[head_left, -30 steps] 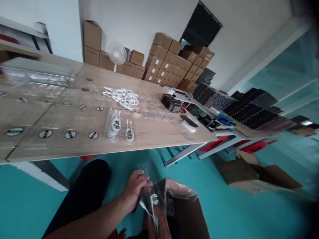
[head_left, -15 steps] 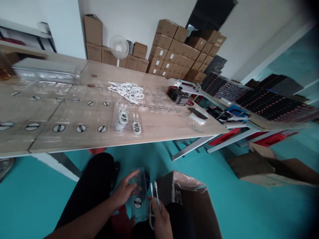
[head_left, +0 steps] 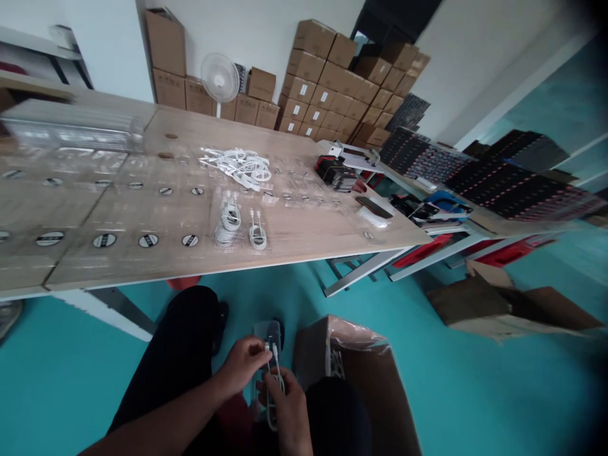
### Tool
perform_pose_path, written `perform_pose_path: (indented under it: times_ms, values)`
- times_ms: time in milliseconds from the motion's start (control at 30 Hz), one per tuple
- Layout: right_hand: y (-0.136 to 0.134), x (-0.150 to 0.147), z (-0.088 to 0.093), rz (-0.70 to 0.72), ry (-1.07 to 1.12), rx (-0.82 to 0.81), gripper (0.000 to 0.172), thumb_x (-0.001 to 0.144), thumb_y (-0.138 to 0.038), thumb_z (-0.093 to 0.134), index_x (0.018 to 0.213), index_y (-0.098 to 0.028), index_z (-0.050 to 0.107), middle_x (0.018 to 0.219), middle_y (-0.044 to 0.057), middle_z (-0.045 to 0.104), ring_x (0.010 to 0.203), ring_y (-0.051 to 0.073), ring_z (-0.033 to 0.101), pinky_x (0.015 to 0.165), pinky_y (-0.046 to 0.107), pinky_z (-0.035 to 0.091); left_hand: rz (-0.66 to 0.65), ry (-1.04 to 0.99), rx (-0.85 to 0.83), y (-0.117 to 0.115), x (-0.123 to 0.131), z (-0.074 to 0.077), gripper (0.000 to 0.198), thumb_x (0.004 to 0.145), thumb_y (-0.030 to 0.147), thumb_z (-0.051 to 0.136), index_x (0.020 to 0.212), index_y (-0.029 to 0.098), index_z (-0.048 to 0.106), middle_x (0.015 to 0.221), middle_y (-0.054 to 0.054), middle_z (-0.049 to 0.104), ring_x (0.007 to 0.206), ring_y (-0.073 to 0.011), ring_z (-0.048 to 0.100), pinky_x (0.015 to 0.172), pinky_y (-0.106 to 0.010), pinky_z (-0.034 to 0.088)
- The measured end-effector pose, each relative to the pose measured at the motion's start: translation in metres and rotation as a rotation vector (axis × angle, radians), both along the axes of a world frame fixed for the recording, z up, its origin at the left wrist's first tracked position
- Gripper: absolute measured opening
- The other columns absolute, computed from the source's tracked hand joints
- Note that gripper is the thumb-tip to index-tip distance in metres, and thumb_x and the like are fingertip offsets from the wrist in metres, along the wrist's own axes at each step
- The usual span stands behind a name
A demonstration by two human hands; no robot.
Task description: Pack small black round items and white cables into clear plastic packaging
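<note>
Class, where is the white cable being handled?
Head view, low centre: the white cable lies between the left hand and right hand, over a clear plastic bag.

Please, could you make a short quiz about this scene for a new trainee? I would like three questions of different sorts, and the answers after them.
1. What does the right hand hold?
2. True or false: the open cardboard box stands on the teal floor, beside the hands.
3. What lies in a loose heap on the wooden table?
A) white cables
B) red scissors
C) glass bottles

Key:
1. A white cable
2. True
3. A
</note>
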State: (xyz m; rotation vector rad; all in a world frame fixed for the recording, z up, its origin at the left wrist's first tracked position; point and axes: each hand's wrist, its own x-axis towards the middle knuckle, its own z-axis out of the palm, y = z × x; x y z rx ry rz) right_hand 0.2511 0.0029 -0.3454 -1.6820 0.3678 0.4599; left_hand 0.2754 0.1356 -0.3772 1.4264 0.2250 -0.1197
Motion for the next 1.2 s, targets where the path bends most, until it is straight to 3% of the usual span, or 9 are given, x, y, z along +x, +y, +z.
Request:
perform_pose_path:
  times_ms: [67,133,233,333,400,500,667,1000,1200]
  values:
    - [-0.002,0.004,0.003,0.033,-0.076,-0.154,0.032,0.067,-0.048,0.067,0.073,-0.017,0.065,0.064,0.002,0.064,0.062,0.017,0.059,0.059,0.026,0.045,-0.052,-0.022,-0.005,0.002,-0.002,0.0,0.017,0.076,0.033,0.064,0.075,0.016,0.067,0.078,-0.003,0.06,0.074,-0.0162,0.055,0.069,-0.028,0.043]
    - [-0.004,0.007,0.005,0.052,-0.104,-0.221,0.031,0.07,-0.047,0.063,0.071,-0.016,0.065,0.063,0.003,0.065,0.059,0.016,0.058,0.057,0.026,0.044,-0.098,-0.034,-0.087,0.003,-0.005,0.002,0.028,0.079,0.031,0.061,0.103,0.019,0.068,0.096,-0.005,0.061,0.08,-0.0164,0.057,0.076,-0.03,0.045]
    - [-0.007,0.009,0.008,0.059,-0.084,-0.21,0.032,0.072,-0.048,0.061,0.072,-0.016,0.064,0.062,0.003,0.066,0.056,0.016,0.058,0.055,0.025,0.044,-0.111,-0.002,-0.289,0.003,-0.007,0.0,0.066,0.08,0.026,0.058,0.142,0.03,0.038,0.106,-0.003,0.058,0.079,-0.014,0.058,0.079,-0.032,0.046]
    - [-0.006,0.009,0.009,0.066,-0.026,-0.158,0.03,0.071,-0.046,0.062,0.071,-0.017,0.063,0.059,0.002,0.064,0.055,0.016,0.059,0.052,0.025,0.045,-0.051,0.086,-0.444,-0.002,-0.005,-0.008,0.088,0.074,0.022,0.062,0.149,0.032,0.017,0.093,0.0,0.058,0.071,-0.0119,0.056,0.072,-0.03,0.043]
    - [-0.004,0.008,0.007,0.069,0.018,-0.115,0.028,0.07,-0.044,0.062,0.071,-0.016,0.062,0.058,0.002,0.063,0.054,0.016,0.059,0.05,0.025,0.045,-0.019,0.158,-0.5,-0.006,-0.004,-0.011,0.085,0.069,0.021,0.065,0.145,0.027,0.027,0.084,0.002,0.057,0.067,-0.0112,0.054,0.067,-0.027,0.04]
    - [0.0,0.007,0.001,0.066,0.054,-0.059,0.027,0.069,-0.043,0.063,0.071,-0.015,0.062,0.058,0.001,0.062,0.051,0.015,0.058,0.049,0.026,0.046,-0.008,0.231,-0.519,-0.008,-0.002,-0.01,0.058,0.065,0.021,0.065,0.121,0.021,0.048,0.075,0.004,0.056,0.062,-0.0109,0.05,0.06,-0.025,0.036]
    - [0.004,0.003,-0.014,0.013,0.084,0.0,0.031,0.068,-0.047,0.065,0.066,-0.016,0.06,0.053,-0.001,0.058,0.047,0.013,0.053,0.046,0.024,0.042,0.002,0.174,-0.331,-0.007,-0.005,-0.002,0.02,0.07,0.031,0.064,0.082,0.02,0.052,0.068,0.005,0.051,0.062,-0.0107,0.047,0.06,-0.024,0.036]
    - [0.011,0.005,-0.022,0.05,0.0,-0.097,0.041,0.069,-0.058,0.064,0.064,-0.017,0.065,0.054,0.0,0.06,0.049,0.016,0.056,0.047,0.026,0.042,0.167,0.142,-0.13,-0.01,-0.005,-0.015,0.021,0.073,0.034,0.062,0.069,0.021,0.047,0.063,0.006,0.045,0.06,-0.0115,0.043,0.061,-0.025,0.033]
    - [0.012,0.004,-0.018,0.188,-0.233,-0.448,0.024,0.08,-0.042,0.057,0.07,-0.021,0.064,0.064,0.003,0.067,0.061,0.019,0.062,0.056,0.026,0.041,0.275,0.143,-0.08,-0.009,0.0,-0.022,0.013,0.07,0.026,0.064,0.066,0.023,0.051,0.06,0.003,0.049,0.061,-0.0152,0.045,0.06,-0.029,0.035]
